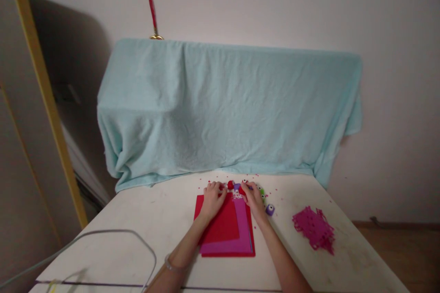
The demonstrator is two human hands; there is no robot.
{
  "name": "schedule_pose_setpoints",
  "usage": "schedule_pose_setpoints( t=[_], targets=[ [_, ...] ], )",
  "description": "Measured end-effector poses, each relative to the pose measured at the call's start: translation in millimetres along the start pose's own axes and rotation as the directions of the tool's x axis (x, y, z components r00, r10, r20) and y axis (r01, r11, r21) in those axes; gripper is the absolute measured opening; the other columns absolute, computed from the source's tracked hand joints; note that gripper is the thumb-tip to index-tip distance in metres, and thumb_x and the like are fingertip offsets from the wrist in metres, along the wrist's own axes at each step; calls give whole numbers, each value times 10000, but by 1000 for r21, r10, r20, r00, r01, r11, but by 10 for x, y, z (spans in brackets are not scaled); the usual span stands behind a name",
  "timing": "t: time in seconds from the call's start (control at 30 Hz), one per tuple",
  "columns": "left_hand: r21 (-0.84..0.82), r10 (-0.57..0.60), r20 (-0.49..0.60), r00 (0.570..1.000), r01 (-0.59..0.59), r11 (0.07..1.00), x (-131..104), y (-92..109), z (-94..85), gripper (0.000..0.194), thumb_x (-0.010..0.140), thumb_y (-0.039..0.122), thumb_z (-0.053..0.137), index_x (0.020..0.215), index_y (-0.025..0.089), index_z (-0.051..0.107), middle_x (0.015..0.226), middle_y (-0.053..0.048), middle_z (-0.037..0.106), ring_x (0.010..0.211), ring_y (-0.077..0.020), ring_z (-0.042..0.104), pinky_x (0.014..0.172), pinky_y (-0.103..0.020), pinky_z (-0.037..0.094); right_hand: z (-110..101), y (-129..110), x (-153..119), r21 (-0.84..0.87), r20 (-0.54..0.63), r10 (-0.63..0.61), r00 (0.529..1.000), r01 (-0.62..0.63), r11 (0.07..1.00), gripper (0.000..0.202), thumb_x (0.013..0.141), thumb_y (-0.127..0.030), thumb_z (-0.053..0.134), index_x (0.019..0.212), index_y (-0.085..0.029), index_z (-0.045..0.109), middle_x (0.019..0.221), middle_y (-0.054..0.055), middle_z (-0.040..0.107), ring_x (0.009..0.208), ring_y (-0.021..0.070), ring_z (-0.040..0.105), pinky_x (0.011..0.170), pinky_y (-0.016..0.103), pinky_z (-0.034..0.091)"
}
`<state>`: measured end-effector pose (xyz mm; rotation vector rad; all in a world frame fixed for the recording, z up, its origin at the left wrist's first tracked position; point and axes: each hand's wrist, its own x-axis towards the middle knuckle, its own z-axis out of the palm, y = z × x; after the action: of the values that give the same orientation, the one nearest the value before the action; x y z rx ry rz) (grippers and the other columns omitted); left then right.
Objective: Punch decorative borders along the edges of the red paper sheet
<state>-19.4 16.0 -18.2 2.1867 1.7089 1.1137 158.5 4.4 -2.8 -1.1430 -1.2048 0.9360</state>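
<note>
Red and magenta sheets (220,219) lie stacked on the white table, with my forearms to either side. My left hand (213,197) rests over the stack's top left part, fingers bent together near small bits; what they hold, if anything, is too small to tell. At the stack's top right, my right hand (252,194) pinches a small red piece (242,190). Between the hands sit another red piece (230,185) and a purple piece (237,187). Green pieces (261,191) and a purple piece with a round white top (270,210) lie right of my right hand.
A pile of magenta cut scraps (314,229) lies on the table (165,206) at the right. Tiny red bits are scattered around the hands. Behind hangs a light blue cloth (233,110). A grey cable (134,232) curves over the table's front left.
</note>
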Motion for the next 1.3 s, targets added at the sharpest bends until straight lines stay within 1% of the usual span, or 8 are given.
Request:
schedule_pose_setpoints(
  t=[0.07, 0.17, 0.33, 0.43, 0.57, 0.9, 1.2, 1.3],
  targets=[
    [39, -6, 20, 1000, 6, 999, -14, 6, 2, 275, 905, 400, 401, 879, 202, 590, 931, -61, 584, 928, -216, 505, 813, -344, 356, 5, -27, -32, -189, -67, -84, 994, 70, 980, 406, 759, -608, 531, 821, -207, 539, 524, -37, 530, 454, 133, 452, 442, 234, 306],
    [77, -18, 44, 999, 14, 997, -22, 7, 11, 302, 897, 440, 409, 865, 202, 593, 940, -62, 574, 933, -218, 495, 813, -341, 341, -9, -40, -58, -447, -73, -176, 982, 126, 885, 392, 782, -597, 517, 810, -207, 540, 504, -46, 498, 464, 142, 467, 473, 241, 312],
    [112, -24, 68, 997, 16, 994, -17, 7, 38, 305, 888, 450, 421, 860, 199, 592, 932, -59, 569, 924, -221, 490, 798, -335, 327, -20, -37, -80, -641, -3, -243, 970, 184, 745, 361, 823, -565, 476, 879, -215, 542, 517, -54, 481, 483, 151, 503, 504, 242, 334],
    [127, -23, 70, 997, 14, 992, -15, 8, 56, 292, 885, 439, 428, 859, 196, 588, 928, -60, 569, 917, -220, 489, 785, -331, 322, -12, -46, -90, -658, 18, -249, 968, 199, 726, 347, 832, -545, 471, 932, -218, 524, 563, -42, 523, 505, 159, 531, 518, 245, 357],
    [145, -26, 73, 997, 16, 989, -15, 6, 69, 250, 881, 396, 436, 839, 194, 579, 912, -57, 568, 906, -218, 489, 766, -326, 318, 2, -52, -98, -624, 55, -229, 972, 213, 752, 334, 823, -518, 501, 973, -220, 499, 621, -26, 584, 545, 169, 573, 535, 248, 390],
    [118, -55, 76, 996, 46, 992, -14, 37, 39, 278, 899, 409, 387, 833, 190, 545, 890, -58, 580, 895, -218, 498, 772, -321, 331, 23, -31, -103, -615, 119, -267, 956, 283, 737, 284, 805, -493, 543, 864, -216, 555, 618, -15, 589, 566, 158, 561, 561, 243, 406],
    [-4, -96, 125, 988, 97, 995, 7, 78, -29, 365, 935, 452, 288, 887, 191, 540, 825, -43, 619, 842, -206, 562, 841, -342, 338, -103, -113, -19, -616, -74, -332, 941, 218, 757, 284, 866, -417, 432, 958, -182, 564, 776, 49, 650, 610, 164, 565, 625, 269, 420],
    [-30, -67, 132, 989, 72, 997, 11, 85, -26, 349, 939, 440, 292, 904, 197, 540, 852, -41, 630, 856, -198, 573, 853, -336, 337, -129, -73, -2, -674, -67, -316, 947, 191, 714, 267, 850, -363, 442, 996, -183, 574, 713, 32, 639, 617, 176, 578, 600, 265, 403]
  ],
)
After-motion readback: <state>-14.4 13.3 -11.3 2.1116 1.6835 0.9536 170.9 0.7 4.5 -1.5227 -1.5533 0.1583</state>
